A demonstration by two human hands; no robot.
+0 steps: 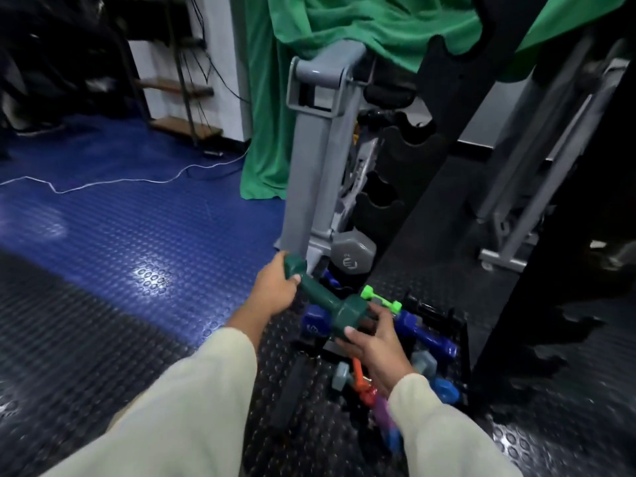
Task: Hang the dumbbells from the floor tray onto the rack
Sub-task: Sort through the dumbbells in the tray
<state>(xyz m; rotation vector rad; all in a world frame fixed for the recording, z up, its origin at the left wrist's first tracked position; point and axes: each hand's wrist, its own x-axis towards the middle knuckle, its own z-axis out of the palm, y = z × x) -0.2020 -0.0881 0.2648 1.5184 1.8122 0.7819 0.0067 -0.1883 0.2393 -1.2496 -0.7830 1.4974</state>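
Observation:
A dark green dumbbell (321,297) hangs tilted above the floor tray, held at both ends. My left hand (272,290) grips its upper left head. My right hand (375,342) cups its lower right head from below. Beneath them the black floor tray (463,352) holds several dumbbells: a bright green one (380,299), a dark blue one (425,333), a grey one (423,363) and an orange one (359,373). The black rack (444,108) with scalloped cradles rises behind and to the right. A grey hex dumbbell (352,253) sits low on it.
A grey metal frame (309,160) stands just left of the rack. Green cloth (361,22) hangs behind it. A white cable (113,182) crosses the blue studded floor on the left. A black foam roller (292,387) lies beside the tray.

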